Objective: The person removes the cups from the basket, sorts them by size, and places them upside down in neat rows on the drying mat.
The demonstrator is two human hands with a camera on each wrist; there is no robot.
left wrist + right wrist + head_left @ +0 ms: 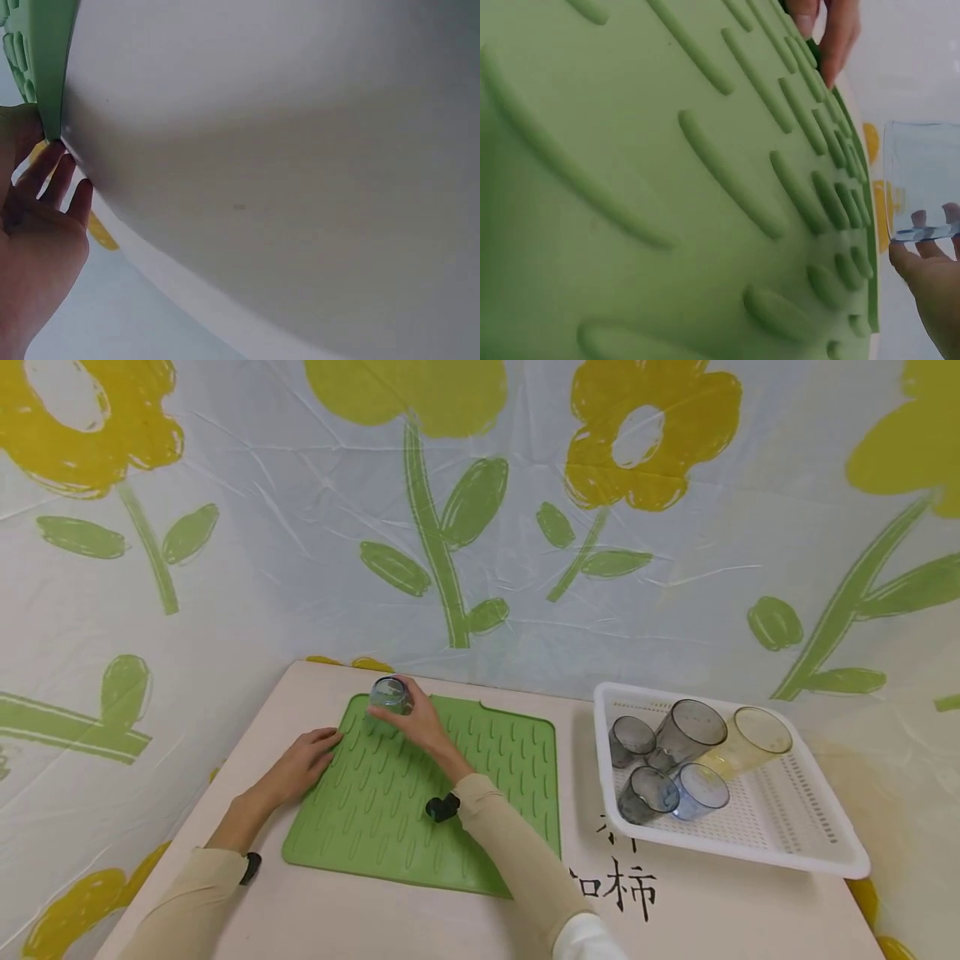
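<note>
My right hand [422,720] grips a clear bluish drinking glass [387,695] above the far left corner of a green ridged drying mat [420,785]. In the right wrist view the thumb and fingers hold the glass [922,169] around its lower end. At the mat's left edge rests my left hand [303,764], its fingertips touching the rim. The left wrist view shows that hand [45,225] with thumb and fingers against the edge of the mat [51,67], the fingers loosely bent.
To the right stands a white plastic basket [750,852]. Inside are several glasses: grey ones such as a tall grey glass [690,731], a blue glass [701,789] and a yellow glass [757,739]. Black characters [630,889] mark the pale table. A flower-patterned sheet [300,543] hangs behind.
</note>
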